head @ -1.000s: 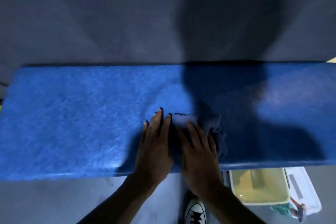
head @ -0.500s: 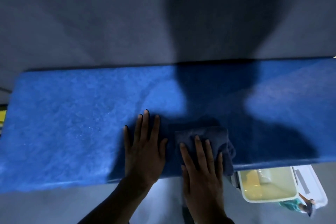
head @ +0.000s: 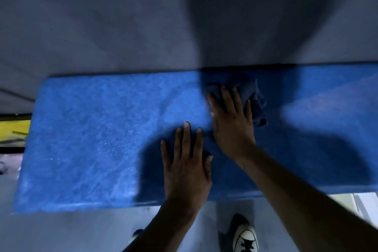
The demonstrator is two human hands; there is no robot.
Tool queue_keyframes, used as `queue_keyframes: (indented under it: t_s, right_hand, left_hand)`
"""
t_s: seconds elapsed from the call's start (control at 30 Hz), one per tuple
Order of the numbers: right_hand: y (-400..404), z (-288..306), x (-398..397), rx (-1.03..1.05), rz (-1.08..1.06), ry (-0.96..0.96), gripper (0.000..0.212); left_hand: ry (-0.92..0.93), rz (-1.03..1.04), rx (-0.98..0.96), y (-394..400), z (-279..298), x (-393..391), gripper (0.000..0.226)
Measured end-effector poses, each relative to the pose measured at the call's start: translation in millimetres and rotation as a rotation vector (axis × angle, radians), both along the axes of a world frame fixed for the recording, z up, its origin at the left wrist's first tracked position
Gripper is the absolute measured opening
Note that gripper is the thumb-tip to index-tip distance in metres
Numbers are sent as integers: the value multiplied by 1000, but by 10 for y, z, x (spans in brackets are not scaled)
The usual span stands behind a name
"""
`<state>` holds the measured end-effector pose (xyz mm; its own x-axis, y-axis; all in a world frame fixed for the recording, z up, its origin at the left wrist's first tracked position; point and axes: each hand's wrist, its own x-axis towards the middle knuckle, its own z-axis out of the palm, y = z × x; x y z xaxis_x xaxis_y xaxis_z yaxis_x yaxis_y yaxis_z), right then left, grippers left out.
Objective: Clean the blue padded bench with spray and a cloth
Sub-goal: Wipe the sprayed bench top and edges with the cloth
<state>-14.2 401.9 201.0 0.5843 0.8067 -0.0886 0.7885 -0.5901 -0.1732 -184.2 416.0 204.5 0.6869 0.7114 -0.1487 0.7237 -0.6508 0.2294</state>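
right hand (head: pixel 231 120) flat on the bunched cloth (head: pixel 255 104), left hand (head: pixel 187 161) open on the counter (head: pixel 92 139), so the droplets (head: pixel 116 143) left of both hands might get missed

right hand (head: pixel 232 122) pushed cloth (head: pixel 252 101) toward bench's far edge

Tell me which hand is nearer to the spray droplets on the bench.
Left. The left hand lies flat just right of the droplets; the right hand presses the cloth farther right, near the bench's far edge.
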Motion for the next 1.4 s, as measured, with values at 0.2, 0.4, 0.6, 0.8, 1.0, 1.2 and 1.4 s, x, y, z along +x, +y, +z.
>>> queue_keyframes:
  t_s: [0.2, 0.4, 0.6, 0.8, 1.0, 1.2, 1.4]
  right_hand:
    - [639, 99, 524, -69, 63, 81, 57]
    - [516, 190, 320, -51, 36, 31, 58]
    - [-193, 320, -387, -49, 69, 66, 75]
    - [-870, 394, -1333, -27, 20, 172, 87]
    - [-1123, 339, -1811, 145, 42, 102, 54]
    - [-1041, 123, -1912, 80, -127, -60, 67]
    - [-555, 62, -1736, 38, -142, 11, 61]
  left_hand:
    - [-26, -1, -3, 8, 7, -7, 65]
    - [-36, -46, -30, 80, 75, -41, 62]
    - [-59, -86, -142, 210, 243, -117, 89]
    - [-155, -100, -163, 354, 243, -428, 71]
    - [-3, -40, -53, 671, 235, -772, 56]
    - [33, -76, 7, 668, 74, -852, 62]
    - [-17, -84, 12, 680, 5, -897, 61]
